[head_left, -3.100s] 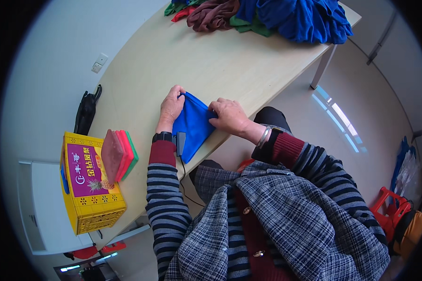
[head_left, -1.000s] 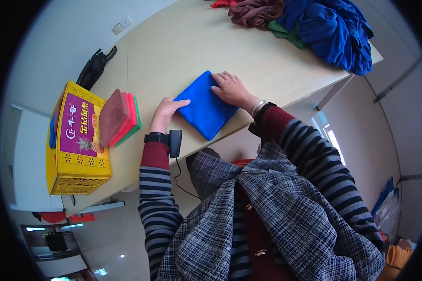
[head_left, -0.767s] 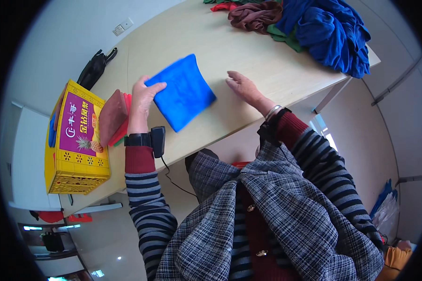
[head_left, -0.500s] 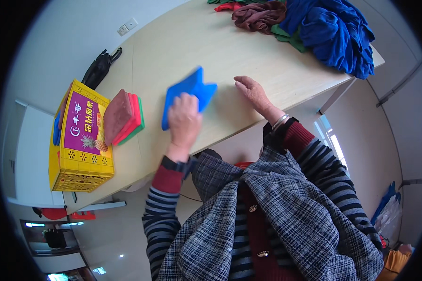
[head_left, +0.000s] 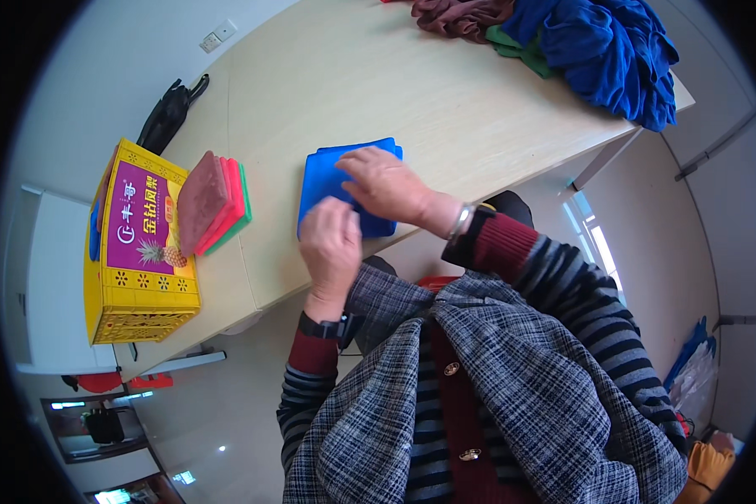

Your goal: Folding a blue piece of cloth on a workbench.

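So both hands sit on the folded blue cloth (head_left: 344, 189): right hand (head_left: 386, 185) flat with fingers spread, left hand (head_left: 332, 248) curled loosely at its near edge, grip unclear.

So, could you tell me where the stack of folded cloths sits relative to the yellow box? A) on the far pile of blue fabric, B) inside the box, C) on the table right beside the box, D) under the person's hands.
C: the stack of folded cloths, reddish-brown on top, lies on the table right beside the yellow box, while both hands rest on the blue cloth.
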The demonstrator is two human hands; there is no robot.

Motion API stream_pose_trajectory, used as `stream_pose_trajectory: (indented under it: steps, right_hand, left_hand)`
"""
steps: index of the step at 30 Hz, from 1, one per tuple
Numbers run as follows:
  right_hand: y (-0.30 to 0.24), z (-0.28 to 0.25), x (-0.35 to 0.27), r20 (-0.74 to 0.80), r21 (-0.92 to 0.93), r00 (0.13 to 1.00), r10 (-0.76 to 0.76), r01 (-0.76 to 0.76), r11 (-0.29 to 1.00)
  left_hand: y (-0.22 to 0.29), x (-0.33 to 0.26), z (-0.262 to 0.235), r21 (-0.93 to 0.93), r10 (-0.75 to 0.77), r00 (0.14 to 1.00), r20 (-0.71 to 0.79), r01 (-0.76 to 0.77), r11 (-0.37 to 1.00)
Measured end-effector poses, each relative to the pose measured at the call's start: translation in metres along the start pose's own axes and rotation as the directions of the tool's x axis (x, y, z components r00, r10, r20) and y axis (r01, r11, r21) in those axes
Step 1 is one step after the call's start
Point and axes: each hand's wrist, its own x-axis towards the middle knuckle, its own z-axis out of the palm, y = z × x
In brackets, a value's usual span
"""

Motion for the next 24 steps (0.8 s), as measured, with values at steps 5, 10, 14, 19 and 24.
stream_pose_trajectory:
  steps: [5, 10, 14, 19, 24]
  right_hand:
    - [-0.011, 0.052, 0.002, -0.004, -0.232, 0.998, -0.064, 0.062, 0.971]
    - [0.018, 0.042, -0.004, 0.102, -0.294, 0.992, 0.072, -0.039, 0.955]
    - [0.055, 0.011, -0.005, 0.049, -0.340, 0.938, 0.344, -0.308, 0.888]
    - [0.070, -0.013, -0.020, 0.055, -0.537, 0.913, 0.403, -0.313, 0.783]
    - [0.045, -0.013, -0.022, -0.026, -0.545, 0.947, 0.321, -0.283, 0.789]
  left_hand:
    - [-0.057, -0.018, 0.032, 0.106, -0.286, 0.956, 0.060, 0.279, 0.954]
    - [-0.055, -0.016, 0.032, 0.163, -0.338, 0.917, 0.209, 0.309, 0.937]
    - [-0.050, -0.013, 0.032, 0.171, -0.349, 0.916, 0.200, 0.318, 0.933]
    - [-0.045, -0.010, 0.023, 0.223, -0.390, 0.895, 0.216, 0.343, 0.912]
    - [-0.035, 0.011, 0.024, 0.268, -0.304, 0.931, 0.202, 0.246, 0.931]
